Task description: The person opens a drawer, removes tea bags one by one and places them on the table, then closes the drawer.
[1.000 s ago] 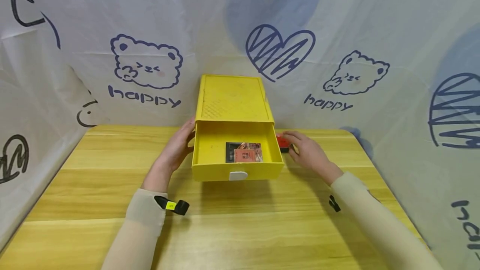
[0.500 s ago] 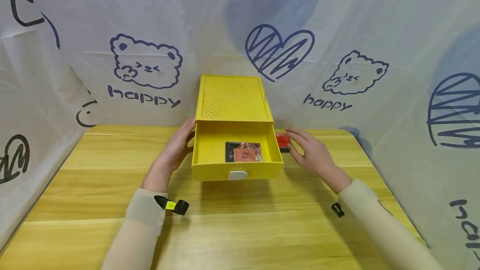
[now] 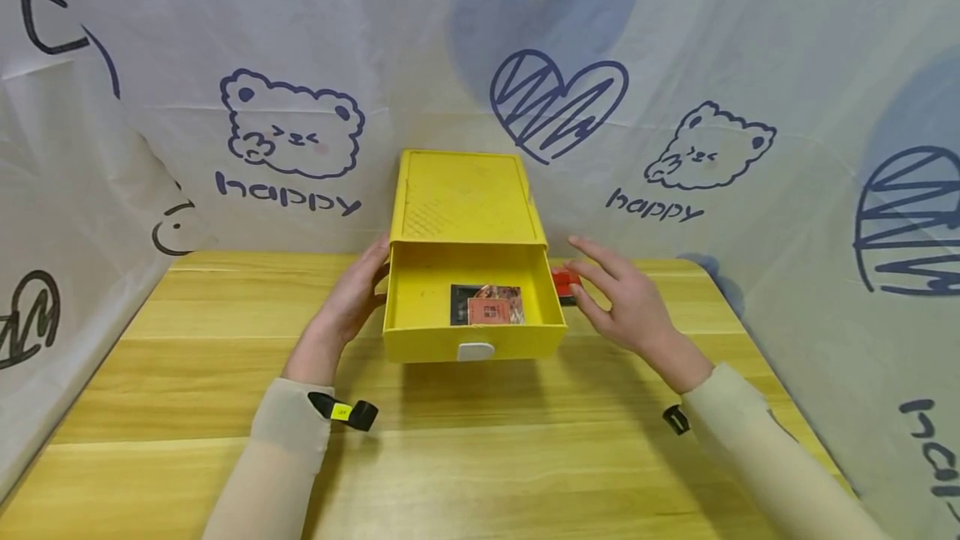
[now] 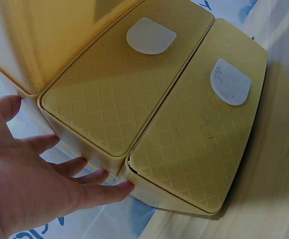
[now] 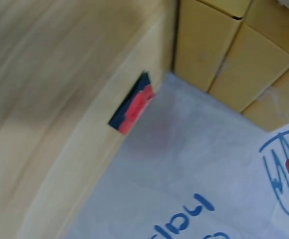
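Note:
A yellow drawer cabinet [image 3: 468,197] stands at the back of the table, its top drawer [image 3: 429,346] pulled out. Small printed packets [image 3: 497,312], dark and red, lie inside that drawer. My left hand [image 3: 354,294] rests along the cabinet's left side. In the left wrist view its fingertips lie at the side edge, beside two closed drawers with white pulls [image 4: 151,36]. Right of the open drawer, my right hand [image 3: 626,300] is raised with fingers spread and holds nothing. By its fingertips in the head view lies a small red-and-black object [image 3: 566,287], flat on the wood in the right wrist view.
The wooden table [image 3: 480,457] ends at the back against a hanging white cloth [image 3: 427,40] with bear and heart drawings. The cabinet stands close to that cloth. The pulled-out drawer juts toward me between both arms.
My right hand has let go of the red-and-black object, lifted away from it and spread its fingers. The object stays beside the cabinet. My left hand, cabinet and packets look unmoved.

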Available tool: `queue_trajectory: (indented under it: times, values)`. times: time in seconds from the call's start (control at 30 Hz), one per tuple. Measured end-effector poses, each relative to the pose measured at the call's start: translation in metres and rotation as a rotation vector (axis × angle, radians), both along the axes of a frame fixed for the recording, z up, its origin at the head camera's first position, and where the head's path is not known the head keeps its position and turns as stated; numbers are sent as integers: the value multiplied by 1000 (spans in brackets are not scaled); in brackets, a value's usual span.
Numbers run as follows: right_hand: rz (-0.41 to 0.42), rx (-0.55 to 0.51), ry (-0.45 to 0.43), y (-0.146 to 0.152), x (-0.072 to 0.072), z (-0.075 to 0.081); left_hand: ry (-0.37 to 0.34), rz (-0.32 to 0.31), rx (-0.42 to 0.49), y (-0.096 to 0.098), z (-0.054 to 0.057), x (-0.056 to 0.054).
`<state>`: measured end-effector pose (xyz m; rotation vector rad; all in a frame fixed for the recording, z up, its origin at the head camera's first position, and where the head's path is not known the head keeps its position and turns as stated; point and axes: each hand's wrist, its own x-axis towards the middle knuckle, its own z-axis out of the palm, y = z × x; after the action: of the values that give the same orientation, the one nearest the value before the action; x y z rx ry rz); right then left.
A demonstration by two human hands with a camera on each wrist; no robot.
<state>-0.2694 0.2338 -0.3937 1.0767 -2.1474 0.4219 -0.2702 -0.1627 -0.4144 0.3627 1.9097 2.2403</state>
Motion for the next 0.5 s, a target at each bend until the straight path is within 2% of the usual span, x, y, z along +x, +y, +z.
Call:
queue_trajectory:
  times: [0.27,0.5]
  values:
    - [100,-65,80,-15,9,21,-4,1,1,1,1,1]
    - [176,-55,109,-28,20,40,4,-4,5,1,1,0]
